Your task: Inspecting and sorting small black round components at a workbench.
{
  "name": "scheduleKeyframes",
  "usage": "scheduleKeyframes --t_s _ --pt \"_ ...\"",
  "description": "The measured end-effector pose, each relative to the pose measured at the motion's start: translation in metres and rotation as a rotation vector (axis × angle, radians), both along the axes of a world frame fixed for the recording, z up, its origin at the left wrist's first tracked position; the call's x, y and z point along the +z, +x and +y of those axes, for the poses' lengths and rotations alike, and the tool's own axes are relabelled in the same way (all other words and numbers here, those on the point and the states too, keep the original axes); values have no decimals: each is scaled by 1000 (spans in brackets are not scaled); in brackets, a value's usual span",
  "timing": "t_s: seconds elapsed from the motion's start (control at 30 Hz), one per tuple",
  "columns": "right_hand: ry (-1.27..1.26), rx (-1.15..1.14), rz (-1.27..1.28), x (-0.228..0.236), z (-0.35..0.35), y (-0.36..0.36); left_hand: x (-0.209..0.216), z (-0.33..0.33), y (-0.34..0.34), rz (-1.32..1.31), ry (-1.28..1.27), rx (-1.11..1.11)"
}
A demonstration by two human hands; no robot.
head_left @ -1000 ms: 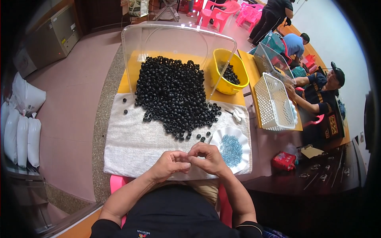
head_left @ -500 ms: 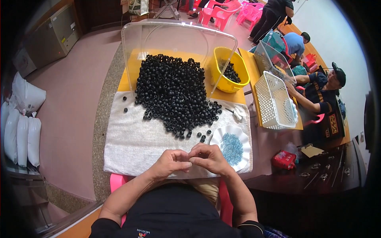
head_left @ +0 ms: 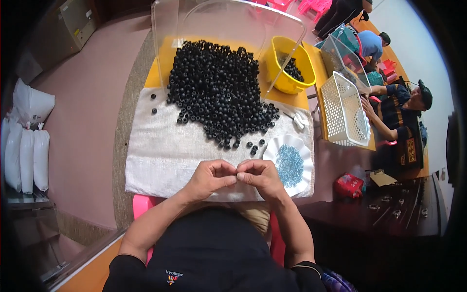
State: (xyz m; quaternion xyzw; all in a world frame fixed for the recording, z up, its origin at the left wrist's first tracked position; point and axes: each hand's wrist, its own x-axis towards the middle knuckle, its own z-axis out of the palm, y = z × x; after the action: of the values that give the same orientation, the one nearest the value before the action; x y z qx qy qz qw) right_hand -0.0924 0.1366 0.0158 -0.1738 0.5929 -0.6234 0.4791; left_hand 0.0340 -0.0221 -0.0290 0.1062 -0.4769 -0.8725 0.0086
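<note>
Close together over the near edge of a white towel (head_left: pixel 158 151), my left hand (head_left: pixel 210 180) and my right hand (head_left: pixel 263 179) meet at their fingertips. Both are pinched, and whatever lies between the fingers is too small to make out. Beyond them spreads a large heap of round black beads with holes (head_left: pixel 214 92), running from a clear plastic bin (head_left: pixel 228 17) onto the towel. A few loose beads (head_left: pixel 254 148) lie just past my right hand. To its right, a white scalloped dish (head_left: pixel 306 171) holds tiny light-blue pieces (head_left: pixel 290 165).
A yellow tub (head_left: pixel 294 86) with more black beads stands at the back right, near a small white item (head_left: pixel 300 121). On the neighbouring table is a white perforated basket (head_left: pixel 357 136), with a person (head_left: pixel 406 104) seated beside it. White sacks (head_left: pixel 34 155) stand at far left.
The view has tilted, so the table sits higher in the picture. My hands stay pinched together, their fingertips now closer and more level with each other.
</note>
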Motion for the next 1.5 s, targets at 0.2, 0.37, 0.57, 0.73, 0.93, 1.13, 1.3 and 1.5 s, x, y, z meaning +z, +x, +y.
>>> scheduleKeyframes --t_s 0.2,0.37,0.57,0.73,0.93,1.13,1.3,1.5 --pt "-70 20 153 -11 3 0 0 -2 -3 -6 26 1" --pt "-112 32 263 -10 7 2 1 0 -2 -6 -8 0" --pt "-107 12 447 -16 7 7 -1 1 -2 -12 45 12" --pt "-121 1 582 -17 8 11 1 1 -2 -32 27 19" --pt "-177 -66 770 -26 10 14 2 3 -2 -58 56 32" --pt "-194 -89 935 -26 9 16 0 4 -2 -49 51 41" --pt "-213 -139 894 -29 6 20 1 5 -2 -46 61 48" --pt "-195 -150 1062 -22 4 22 2 5 -2 -48 28 50"
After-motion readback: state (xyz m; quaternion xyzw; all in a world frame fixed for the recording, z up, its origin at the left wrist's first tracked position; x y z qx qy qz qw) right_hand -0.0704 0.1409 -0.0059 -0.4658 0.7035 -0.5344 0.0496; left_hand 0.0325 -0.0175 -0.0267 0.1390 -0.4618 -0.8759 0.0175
